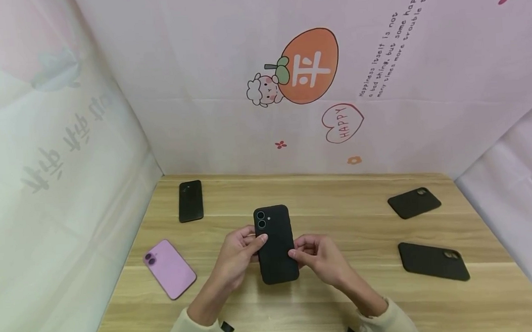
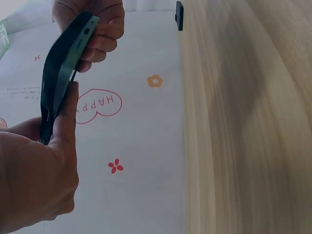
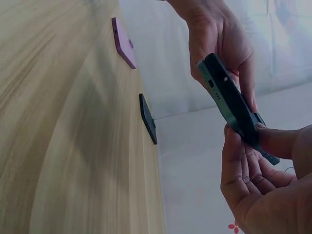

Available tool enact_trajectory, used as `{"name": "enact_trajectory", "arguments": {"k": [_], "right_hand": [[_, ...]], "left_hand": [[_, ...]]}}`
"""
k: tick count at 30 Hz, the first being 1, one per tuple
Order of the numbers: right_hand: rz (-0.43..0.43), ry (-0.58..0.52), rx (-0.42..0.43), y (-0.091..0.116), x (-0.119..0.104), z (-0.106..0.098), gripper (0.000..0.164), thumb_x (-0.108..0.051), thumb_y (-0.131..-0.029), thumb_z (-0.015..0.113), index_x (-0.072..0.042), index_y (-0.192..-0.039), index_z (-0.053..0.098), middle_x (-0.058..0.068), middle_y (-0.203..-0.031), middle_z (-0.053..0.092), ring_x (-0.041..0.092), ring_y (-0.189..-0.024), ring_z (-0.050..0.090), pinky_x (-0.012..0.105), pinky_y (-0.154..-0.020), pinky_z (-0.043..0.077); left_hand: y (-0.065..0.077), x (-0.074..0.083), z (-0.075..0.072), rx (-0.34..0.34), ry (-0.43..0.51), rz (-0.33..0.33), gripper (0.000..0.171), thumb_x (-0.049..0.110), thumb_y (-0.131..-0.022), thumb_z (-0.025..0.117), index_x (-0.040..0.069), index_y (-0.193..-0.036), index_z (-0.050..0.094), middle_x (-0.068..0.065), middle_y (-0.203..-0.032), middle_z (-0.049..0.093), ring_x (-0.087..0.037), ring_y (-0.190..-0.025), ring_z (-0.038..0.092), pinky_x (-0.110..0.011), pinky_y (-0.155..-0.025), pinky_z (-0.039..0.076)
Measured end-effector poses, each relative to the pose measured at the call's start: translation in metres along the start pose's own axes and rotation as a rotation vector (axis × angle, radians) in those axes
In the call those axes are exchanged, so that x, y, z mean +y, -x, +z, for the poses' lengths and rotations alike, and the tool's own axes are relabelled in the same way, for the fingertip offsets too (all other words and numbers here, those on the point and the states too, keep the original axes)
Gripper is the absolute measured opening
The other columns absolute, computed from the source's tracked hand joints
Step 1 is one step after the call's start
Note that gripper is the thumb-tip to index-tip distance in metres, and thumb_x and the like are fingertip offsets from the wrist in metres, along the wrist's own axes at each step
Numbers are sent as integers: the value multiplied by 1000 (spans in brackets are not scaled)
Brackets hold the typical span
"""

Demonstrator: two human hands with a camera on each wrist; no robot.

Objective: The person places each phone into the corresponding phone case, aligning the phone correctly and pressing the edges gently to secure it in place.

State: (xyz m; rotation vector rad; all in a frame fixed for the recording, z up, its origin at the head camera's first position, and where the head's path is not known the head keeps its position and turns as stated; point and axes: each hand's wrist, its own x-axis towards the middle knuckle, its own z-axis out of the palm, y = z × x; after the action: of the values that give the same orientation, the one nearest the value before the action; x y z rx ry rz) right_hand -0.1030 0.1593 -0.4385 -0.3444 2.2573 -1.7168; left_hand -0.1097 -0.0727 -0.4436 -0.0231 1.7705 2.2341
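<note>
Both hands hold up a phone [image 3: 222,100] with a greenish edge and a black case [image 1: 276,259] over its back, above the middle of the table. Two camera lenses show at the case's upper left. In the right wrist view, the phone's port end sits outside the case's edge, so the two are not flush there. My left hand [image 1: 236,256] grips the left side, thumb on the back. At the lower right side, my right hand [image 1: 321,257] pinches the edge between thumb and curled fingers. The phone's screen side is hidden in the head view.
On the left of the wooden table [image 1: 343,301] lie a pink phone [image 1: 170,269] and, farther back, a black phone [image 1: 190,204]. Two black phone cases lie on the right, one farther back [image 1: 413,202] and one nearer [image 1: 433,261]. A printed cloth [image 1: 200,89] hangs behind.
</note>
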Motion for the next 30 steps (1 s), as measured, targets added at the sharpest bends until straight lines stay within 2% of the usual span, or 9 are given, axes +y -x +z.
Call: {"name": "enact_trajectory", "arguments": {"k": [5, 10, 14, 17, 20, 26, 30], "right_hand": [[-44, 59, -41, 1, -1, -7, 12, -5, -99, 74, 7, -102, 73, 10, -86, 75, 14, -69, 70, 32, -66, 63], [-65, 125, -88, 1, -2, -13, 8, -5, -100, 73, 3, -98, 73, 4, -82, 72, 11, -68, 66, 24, -62, 58], [-68, 151, -144, 2, -2, -18, 7, -5, -100, 72, 1, -97, 73, 2, -80, 70, 10, -69, 66, 29, -64, 61], [-77, 170, -194, 2, -3, -23, 8, -6, -100, 73, 0, -94, 73, 1, -78, 69, 10, -68, 66, 33, -64, 63], [-104, 194, -249, 2, -7, -28, 7, -6, -99, 73, -2, -94, 73, -1, -77, 69, 11, -67, 66, 31, -62, 62], [-168, 299, -351, 1, -16, -39, 8, -10, -98, 76, -9, -91, 73, -7, -72, 64, 5, -63, 58, 21, -57, 51], [-231, 405, -428, -2, -24, -45, 11, -14, -99, 76, -14, -88, 73, -13, -70, 55, -1, -61, 49, 19, -55, 45]], "left_hand": [[0, 2, -3, -69, 45, -28, 38, 16, -107, 64, -14, -130, 62, -20, -114, 77, -22, -97, 78, -37, -84, 65], [0, 4, -7, -119, 115, -56, 52, 34, -112, 55, -16, -126, 60, -13, -100, 78, -20, -89, 77, -36, -78, 65], [0, 3, -10, -190, 173, -60, 60, 42, -115, 43, -14, -130, 57, -12, -99, 80, -21, -90, 79, -38, -77, 65], [1, 2, -12, -242, 180, -59, 62, 48, -115, 37, -8, -125, 62, -11, -99, 81, -22, -91, 79, -41, -78, 65], [1, 0, -14, -284, 173, -58, 61, 52, -114, 35, -1, -118, 66, -9, -95, 81, -21, -89, 79, -42, -78, 65], [2, -4, -14, -362, 151, -70, 61, 47, -115, 38, -7, -121, 66, -5, -90, 81, -19, -81, 80, -39, -71, 66], [2, -7, -11, -359, 91, -129, 44, 32, -112, 54, -10, -115, 68, -6, -89, 79, -18, -79, 79, -34, -68, 65]]}}
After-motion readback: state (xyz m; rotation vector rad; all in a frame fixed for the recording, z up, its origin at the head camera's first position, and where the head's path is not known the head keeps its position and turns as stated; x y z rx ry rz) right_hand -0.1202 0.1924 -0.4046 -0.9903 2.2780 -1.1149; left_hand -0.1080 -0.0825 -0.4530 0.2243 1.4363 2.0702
